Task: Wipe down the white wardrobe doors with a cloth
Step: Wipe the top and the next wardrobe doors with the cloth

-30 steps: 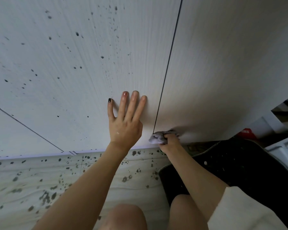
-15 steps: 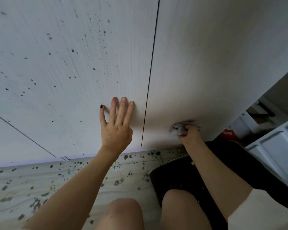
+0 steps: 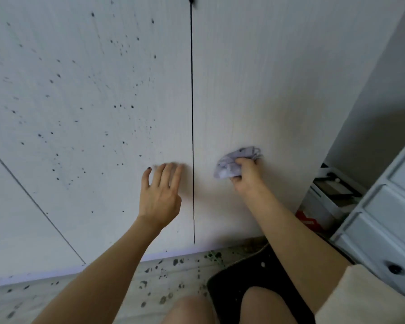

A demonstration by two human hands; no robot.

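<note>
Two white wardrobe doors fill the view, split by a dark vertical gap. The left door [image 3: 84,101] is covered with dark specks; the right door [image 3: 278,78] looks plain white. My left hand [image 3: 160,192] lies flat against the left door just beside the gap, fingers straight and pointing up. My right hand [image 3: 246,175] grips a crumpled pale grey cloth [image 3: 232,163] and holds it against the lower part of the right door.
A pale speckled floor [image 3: 103,288] runs below the doors. A black mat [image 3: 255,277] lies under my knees. At the right stand a grey drawer unit [image 3: 384,218] with dark knobs, and boxes [image 3: 325,202] in the gap beside the wardrobe.
My right hand has carried the cloth up and to the right, away from the door's bottom edge. My left hand has stayed pressed beside the gap. The view has tilted upward.
</note>
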